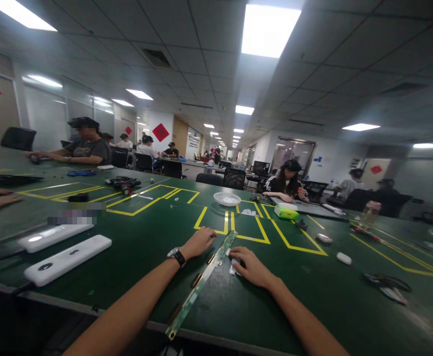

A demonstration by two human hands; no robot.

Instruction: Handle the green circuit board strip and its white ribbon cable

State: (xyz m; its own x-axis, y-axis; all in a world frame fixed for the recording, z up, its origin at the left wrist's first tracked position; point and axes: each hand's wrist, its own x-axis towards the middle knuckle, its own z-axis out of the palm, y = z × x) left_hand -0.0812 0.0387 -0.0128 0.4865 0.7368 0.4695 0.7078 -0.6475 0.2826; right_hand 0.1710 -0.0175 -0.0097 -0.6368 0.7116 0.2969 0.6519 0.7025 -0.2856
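Across a green table (146,242) that I am watching remotely, a long circuit board (205,278) is slanting between two hands, its near end reaching the table's edge, its far end pointing between the fingers. The left hand (200,241) is resting just left of that far end, fingers bent and loosely open. The right hand (251,264) is lying just right of the board, fingers curling over a white scrap (233,268); whether they are gripping it, I cannot tell.
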